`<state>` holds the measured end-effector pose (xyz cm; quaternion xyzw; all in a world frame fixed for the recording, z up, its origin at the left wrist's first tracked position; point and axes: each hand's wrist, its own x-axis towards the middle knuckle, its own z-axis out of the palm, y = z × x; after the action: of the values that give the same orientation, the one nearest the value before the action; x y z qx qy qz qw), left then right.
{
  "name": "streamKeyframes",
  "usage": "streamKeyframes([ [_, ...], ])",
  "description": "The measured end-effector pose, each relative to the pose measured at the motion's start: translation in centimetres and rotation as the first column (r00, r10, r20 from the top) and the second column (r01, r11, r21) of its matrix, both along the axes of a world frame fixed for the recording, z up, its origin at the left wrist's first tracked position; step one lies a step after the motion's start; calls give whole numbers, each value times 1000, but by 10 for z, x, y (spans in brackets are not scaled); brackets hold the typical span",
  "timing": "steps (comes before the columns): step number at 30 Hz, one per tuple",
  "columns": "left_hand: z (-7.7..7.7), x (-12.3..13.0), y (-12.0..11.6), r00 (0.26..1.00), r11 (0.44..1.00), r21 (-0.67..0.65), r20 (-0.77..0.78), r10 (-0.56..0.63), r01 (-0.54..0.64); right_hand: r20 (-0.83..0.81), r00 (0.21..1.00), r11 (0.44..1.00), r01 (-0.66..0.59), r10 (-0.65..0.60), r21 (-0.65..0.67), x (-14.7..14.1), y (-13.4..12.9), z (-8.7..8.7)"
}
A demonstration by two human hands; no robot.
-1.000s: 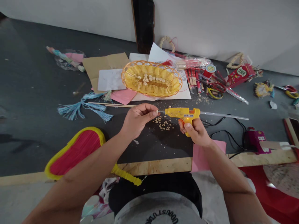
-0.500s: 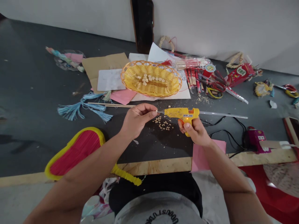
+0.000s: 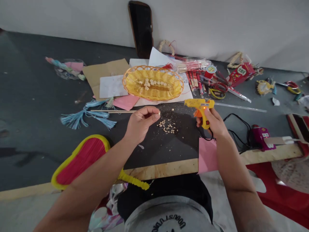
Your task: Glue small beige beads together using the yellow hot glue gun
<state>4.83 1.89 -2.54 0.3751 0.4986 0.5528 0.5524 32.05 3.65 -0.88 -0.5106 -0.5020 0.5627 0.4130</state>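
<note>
My left hand (image 3: 140,125) is closed in a pinch, thumb against fingers, on a small pale wooden piece (image 3: 159,113) that shows at the fingertips. My right hand (image 3: 216,122) is wrapped round the handle of a yellow hot glue gun (image 3: 196,103), its orange light lit and a clear glue stick (image 3: 241,107) poking out behind. The nozzle points left, well apart from my left hand. On the dark table between and below both hands lie several loose pale bits (image 3: 167,127). Beyond them stands a yellow woven basket (image 3: 131,82) holding small pale flower-like clusters (image 3: 154,84).
Blue tassels (image 3: 77,116) and thin sticks (image 3: 113,111) lie left. A red-and-yellow padded fan shape (image 3: 83,158) lies under my left forearm. Right are scissors (image 3: 219,87), a thread spool (image 3: 210,71), black cable (image 3: 241,117) and a purple box (image 3: 263,137). A phone (image 3: 141,29) leans on the wall.
The glue gun has moved right and slightly up in my right hand, its nozzle away from the piece it was touching or near. My left hand keeps its pinch in nearly the same place.
</note>
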Motion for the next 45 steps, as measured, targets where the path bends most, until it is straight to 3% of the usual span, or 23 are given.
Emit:
streamKeyframes([
  [3,1,1,-1,999,1000,17,-40,0,1,203,973,990,121,-105,-68,20,10,2],
  [5,0,1,-1,997,1000,29,-73,-7,9,364,928,987,124,-80,-100,33,14,2],
  [7,0,1,-1,993,999,46,-121,-18,23,569,822,990,98,-22,-102,44,15,6],
  [8,0,1,-2,989,998,56,-147,-22,31,691,723,992,83,3,-92,48,15,9],
  [11,-1,2,-2,976,996,77,-215,-27,44,955,296,998,68,-7,-14,50,14,22],
  [12,-1,2,-2,973,996,82,-231,-26,46,980,193,998,50,-49,40,46,13,26],
  [13,-1,2,-2,969,995,87,-246,-27,50,983,146,994,13,-108,107,40,12,29],
  [14,-1,2,-2,965,994,91,-262,-29,55,971,162,981,-51,-176,186,31,12,31],
  [16,-1,1,-2,954,992,103,-297,-36,69,923,308,912,-263,-231,315,6,13,29],
  [18,-2,0,-1,942,990,118,-334,-38,82,899,421,847,-430,-117,311,-23,16,23],
  [21,-3,-3,1,929,989,131,-369,-21,74,928,371,799,-548,-32,247,-63,22,11],
  [25,-5,-5,2,925,989,138,-379,1,56,963,269,838,-529,13,136,-88,31,2],
  [29,-4,-5,2,913,986,147,-409,-8,74,962,272,850,-510,15,131,-88,33,1],
  [31,-1,-3,0,902,987,135,-431,-15,81,937,350,846,-502,8,180,-85,28,1],
  [33,4,-2,-2,883,987,131,-468,-20,91,860,511,842,-470,13,266,-81,19,1],
  [36,8,1,-7,844,978,165,-536,-21,129,601,795,874,-348,84,338,-76,3,-1],
  [38,9,2,-10,820,963,207,-572,-22,171,391,909,919,-271,146,287,-75,-6,-5],
  [41,9,3,-13,782,939,252,-623,-27,233,177,963,956,-233,201,179,-76,-12,-7],
  [45,12,3,-15,732,907,302,-681,-10,293,85,968,960,-245,235,139,-76,-15,-5],
])
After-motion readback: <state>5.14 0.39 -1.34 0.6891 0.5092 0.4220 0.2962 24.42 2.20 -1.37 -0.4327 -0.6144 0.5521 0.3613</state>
